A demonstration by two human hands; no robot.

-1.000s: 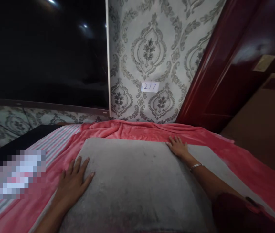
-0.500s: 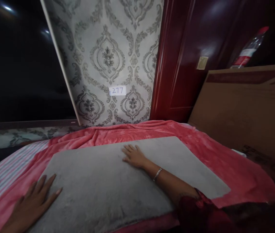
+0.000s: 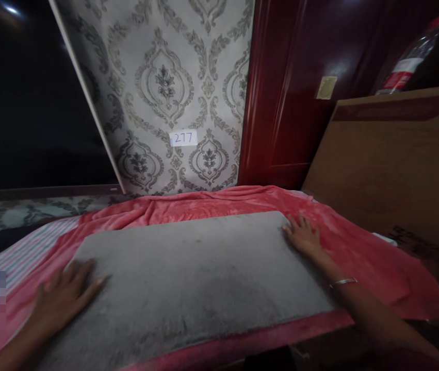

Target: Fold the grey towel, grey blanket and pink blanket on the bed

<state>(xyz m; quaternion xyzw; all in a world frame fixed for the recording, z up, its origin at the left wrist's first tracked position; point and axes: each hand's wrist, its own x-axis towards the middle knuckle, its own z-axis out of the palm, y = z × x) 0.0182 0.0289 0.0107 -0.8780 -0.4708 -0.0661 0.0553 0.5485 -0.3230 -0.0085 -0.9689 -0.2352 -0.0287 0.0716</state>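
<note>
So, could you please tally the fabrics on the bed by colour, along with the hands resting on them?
Grey mat: 1
Red blanket: 1
Striped sheet: 1
Hands, left hand and right hand: 2
Total: 5

- Our left hand [image 3: 66, 293] lies flat, palm down, fingers spread a little.
- Our right hand [image 3: 303, 235] lies flat too, far out, arm straight, a thin band on the wrist.
</note>
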